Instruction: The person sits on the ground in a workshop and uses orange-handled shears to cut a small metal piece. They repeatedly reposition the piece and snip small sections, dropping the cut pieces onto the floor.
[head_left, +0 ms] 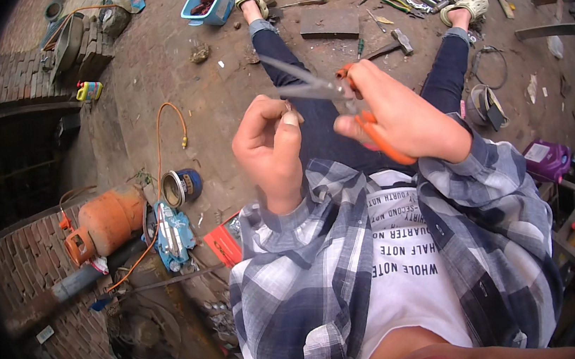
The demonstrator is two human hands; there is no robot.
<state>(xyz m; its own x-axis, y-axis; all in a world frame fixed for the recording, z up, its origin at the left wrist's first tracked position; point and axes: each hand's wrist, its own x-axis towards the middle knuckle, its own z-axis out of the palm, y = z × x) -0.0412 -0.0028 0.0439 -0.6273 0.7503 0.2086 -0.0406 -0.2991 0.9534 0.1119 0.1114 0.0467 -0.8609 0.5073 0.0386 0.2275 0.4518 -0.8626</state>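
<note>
My right hand (400,113) grips orange-handled scissors (323,90), whose metal blades point left and stand apart. My left hand (268,146) is closed in a pinch just below the blades, thumb against fingertips; whatever it pinches is too small to make out. Both hands hover above my lap, over dark trousers and a plaid shirt. My legs stretch out ahead on the dirt ground, ending in pale clogs.
An orange gas cylinder (104,221) with an orange hose lies at the left, beside a blue tool (173,231). A blue tray (207,1) sits far ahead. A hammer (396,41), pliers and metal scraps litter the ground ahead right. A purple jug (548,160) stands at the right.
</note>
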